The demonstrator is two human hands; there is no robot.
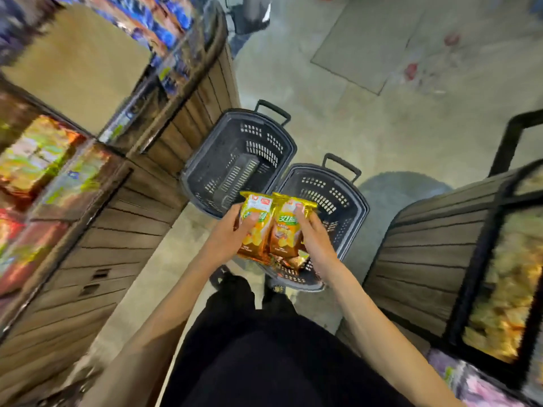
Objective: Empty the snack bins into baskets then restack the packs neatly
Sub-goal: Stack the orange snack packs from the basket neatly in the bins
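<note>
Dark trousers (pixel 264 362) sit nearest. The left hand (pixel 224 237) grips one yellow chip pack (pixel 258 230), the right hand (pixel 317 239) a second pack (pixel 286 233), fingers (pixel 300 213) clamped round them over the nearer basket (pixel 349 207).

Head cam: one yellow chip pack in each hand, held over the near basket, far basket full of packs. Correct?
Not quite. The head view shows the far basket empty, its slotted bottom bare. The rest holds: the left hand grips one yellow chip pack, the right hand grips a second pack, both held over the near basket.
</note>
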